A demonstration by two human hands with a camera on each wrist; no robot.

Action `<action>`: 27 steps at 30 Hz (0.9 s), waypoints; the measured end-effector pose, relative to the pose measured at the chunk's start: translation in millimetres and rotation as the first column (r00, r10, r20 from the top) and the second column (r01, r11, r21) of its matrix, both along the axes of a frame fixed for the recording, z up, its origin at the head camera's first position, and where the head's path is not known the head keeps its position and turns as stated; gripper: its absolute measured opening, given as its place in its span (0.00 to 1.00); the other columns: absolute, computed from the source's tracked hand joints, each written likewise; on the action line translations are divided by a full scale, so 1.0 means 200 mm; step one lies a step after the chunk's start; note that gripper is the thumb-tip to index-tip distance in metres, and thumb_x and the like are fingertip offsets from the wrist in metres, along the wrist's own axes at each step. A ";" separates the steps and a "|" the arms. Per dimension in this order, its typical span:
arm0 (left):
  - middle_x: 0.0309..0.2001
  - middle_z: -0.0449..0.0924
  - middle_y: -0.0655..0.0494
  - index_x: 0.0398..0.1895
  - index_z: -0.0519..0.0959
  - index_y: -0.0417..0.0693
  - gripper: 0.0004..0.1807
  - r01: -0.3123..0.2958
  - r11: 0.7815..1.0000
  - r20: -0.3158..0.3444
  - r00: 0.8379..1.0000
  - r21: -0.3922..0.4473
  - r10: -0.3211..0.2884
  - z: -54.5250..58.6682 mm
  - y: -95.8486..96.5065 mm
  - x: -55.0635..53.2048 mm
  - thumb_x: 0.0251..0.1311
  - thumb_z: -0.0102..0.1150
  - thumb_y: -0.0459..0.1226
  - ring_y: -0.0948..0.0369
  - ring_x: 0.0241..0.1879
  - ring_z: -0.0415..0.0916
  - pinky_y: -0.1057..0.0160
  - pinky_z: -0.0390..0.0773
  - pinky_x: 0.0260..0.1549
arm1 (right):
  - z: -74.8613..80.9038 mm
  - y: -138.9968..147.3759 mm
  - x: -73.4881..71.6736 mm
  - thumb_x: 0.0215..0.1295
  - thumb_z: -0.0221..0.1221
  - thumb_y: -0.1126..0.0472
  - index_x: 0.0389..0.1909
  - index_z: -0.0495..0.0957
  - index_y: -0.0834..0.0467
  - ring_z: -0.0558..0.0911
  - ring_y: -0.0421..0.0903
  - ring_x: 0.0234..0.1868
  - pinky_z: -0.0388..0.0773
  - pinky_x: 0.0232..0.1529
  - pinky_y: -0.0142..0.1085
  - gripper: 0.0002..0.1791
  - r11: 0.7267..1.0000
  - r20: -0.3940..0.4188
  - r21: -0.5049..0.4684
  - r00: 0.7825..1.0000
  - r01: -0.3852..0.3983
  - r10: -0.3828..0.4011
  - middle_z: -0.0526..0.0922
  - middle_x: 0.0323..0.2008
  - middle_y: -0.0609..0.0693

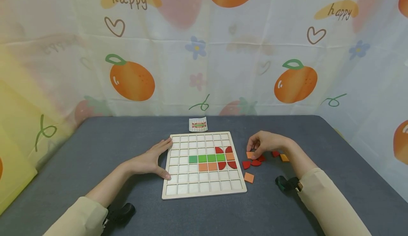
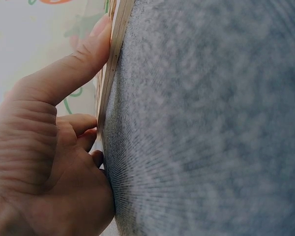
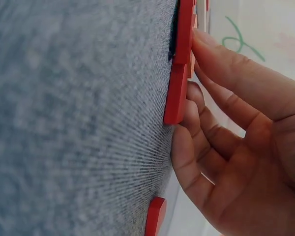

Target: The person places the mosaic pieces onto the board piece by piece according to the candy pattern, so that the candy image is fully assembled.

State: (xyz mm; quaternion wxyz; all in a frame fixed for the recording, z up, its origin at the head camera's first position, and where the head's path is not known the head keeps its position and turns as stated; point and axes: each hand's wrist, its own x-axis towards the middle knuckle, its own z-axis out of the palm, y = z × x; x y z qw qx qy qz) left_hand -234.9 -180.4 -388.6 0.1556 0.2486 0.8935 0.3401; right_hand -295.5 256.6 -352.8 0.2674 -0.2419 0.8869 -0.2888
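A wooden grid board (image 1: 204,195) lies on the table with green, orange and dark red tiles in its middle and right cells. My left hand (image 1: 147,162) rests at its left edge, thumb and fingers spread along the frame. In the left wrist view the thumb touches the board's rim (image 2: 110,78). Right of the board, my right hand (image 1: 269,142) pinches an orange square tile (image 1: 249,155) between thumb and fingertips. Red rounded tiles (image 1: 256,163) lie just under those fingers. The right wrist view shows a red tile (image 3: 176,93) close by the fingertips.
A small pattern card (image 1: 198,125) lies behind the board. One orange square tile (image 1: 249,178) lies by the board's lower right edge. Beyond the right hand are another red tile (image 1: 275,153) and a yellow-orange tile (image 1: 284,157). A printed curtain (image 1: 204,69) hangs behind the grey table (image 1: 143,207).
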 end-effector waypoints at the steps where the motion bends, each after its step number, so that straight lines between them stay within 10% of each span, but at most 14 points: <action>1: 0.81 0.33 0.42 0.79 0.44 0.38 0.68 0.000 1.000 -0.001 1.000 0.000 0.000 0.00 0.00 0.00 0.42 0.78 0.51 0.36 0.79 0.27 0.27 0.38 0.69 | 0.00 0.00 0.00 0.55 0.70 0.62 0.40 0.82 0.62 0.74 0.44 0.35 0.75 0.39 0.36 0.13 1.000 -0.004 -0.001 1.000 0.002 -0.002 0.82 0.36 0.52; 27: 0.81 0.34 0.40 0.79 0.44 0.36 0.68 -0.004 1.000 -0.010 1.000 -0.007 0.004 0.00 0.01 0.00 0.41 0.79 0.51 0.36 0.79 0.28 0.27 0.39 0.70 | 0.04 -0.09 -0.01 0.63 0.63 0.64 0.43 0.79 0.61 0.80 0.46 0.34 0.77 0.40 0.36 0.09 0.993 -0.103 -0.066 0.989 0.095 -0.101 0.83 0.33 0.53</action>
